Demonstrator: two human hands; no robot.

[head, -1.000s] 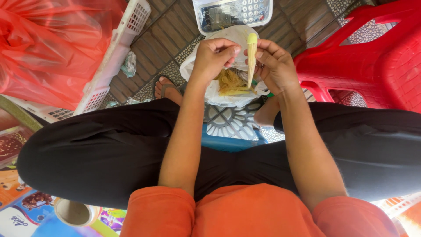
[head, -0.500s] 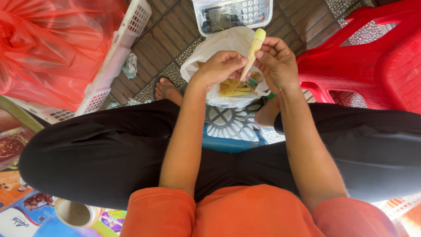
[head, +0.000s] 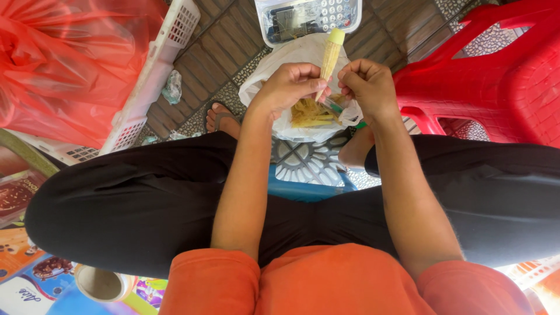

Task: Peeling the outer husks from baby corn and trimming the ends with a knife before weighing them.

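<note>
Where the view begins at far left, a red plastic bag [head: 64, 58] fills the upper corner, bulging and translucent. Below it lie colourful printed packages [head: 23, 256] and a roll of tape [head: 102, 284], seen end-on near the bottom edge. A white perforated basket [head: 154, 73] runs diagonally just right of the bag, resting on the slatted floor [head: 221, 52]. A crumpled scrap [head: 172, 86] lies on the floor beside the basket. A sandalled foot [head: 221, 118] shows above the black trousers [head: 146, 198].

Centre: the left hand [head: 289, 87] is curled closed, fingertips pinching the lower end of a baby corn cob [head: 328, 55], pale yellow, held roughly upright with its tip tilted slightly right. The cob sits between both hands, above a white plastic bag [head: 274, 73] that holds yellowish trimmings [head: 309, 112]. The bag rests on the floor just beyond a blue stool [head: 309, 175] with a grey patterned top. Behind the cob tip stands a white weighing scale with keypad [head: 309, 17].

Right: the right hand [head: 367, 87] is closed in a loose fist just beside the cob; a small greenish tool [head: 332, 106] appears under it, but the exact hold is unclear. Further right, a red plastic chair [head: 496, 76] stands close to the knee. Orange sleeves [head: 338, 286] at bottom.
</note>
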